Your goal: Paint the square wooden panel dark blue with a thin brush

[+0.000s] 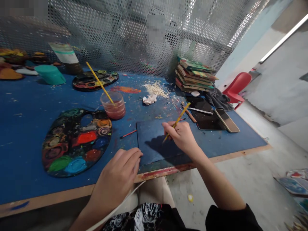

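Note:
My right hand (181, 136) is closed around a thin yellow paintbrush (177, 120), its tip down on a dark blue painted board (154, 141) that lies flat on the blue table (29, 128). Resting at the board's near left corner, my left hand (117, 179) has its fingers together, laid flat on the table edge, holding nothing. A paint-covered palette (75, 141) lies left of the board.
A plastic cup of reddish water (113, 105) holds another yellow brush. A second palette (95, 80), a teal block (50, 74), a stack of painted boards (194, 75), a tablet (204, 115) and a phone (227, 120) sit on the table. A perforated metal screen (120, 32) stands behind; a red chair (237, 85) stands at the right.

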Demonstrator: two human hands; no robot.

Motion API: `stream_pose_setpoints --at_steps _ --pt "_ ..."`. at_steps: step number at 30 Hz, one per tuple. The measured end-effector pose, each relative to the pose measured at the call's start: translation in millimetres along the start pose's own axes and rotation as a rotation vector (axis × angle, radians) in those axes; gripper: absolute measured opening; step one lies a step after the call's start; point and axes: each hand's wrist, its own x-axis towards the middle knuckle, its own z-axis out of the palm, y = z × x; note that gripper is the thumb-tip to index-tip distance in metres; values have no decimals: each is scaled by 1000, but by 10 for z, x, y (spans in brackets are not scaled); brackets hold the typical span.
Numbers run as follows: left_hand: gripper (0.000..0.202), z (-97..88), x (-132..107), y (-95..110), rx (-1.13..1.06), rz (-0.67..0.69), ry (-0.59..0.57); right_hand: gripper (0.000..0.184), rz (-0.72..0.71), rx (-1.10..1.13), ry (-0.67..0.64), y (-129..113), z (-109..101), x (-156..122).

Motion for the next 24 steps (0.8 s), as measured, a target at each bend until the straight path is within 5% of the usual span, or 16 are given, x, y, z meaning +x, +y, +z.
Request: stream_pose_setpoints --at_steps 2,5,11,16,24 --pt "23 -3 2 2 5 9 0 53 -79 -55 109 27 42 17" --pt "23 -12 0 6 18 13 -5 52 -188 -130 68 -38 50 -50" --pt "25 -13 -34 19 62 34 -8 48 -13 120 -408 -234 -179 -30" --pt "24 -15 -52 40 50 -23 -13 39 -45 154 -496 -164 -354 439" --pt "23 -52 -48 90 -61 -149 2 33 -113 338 -1021 -323 -498 757"
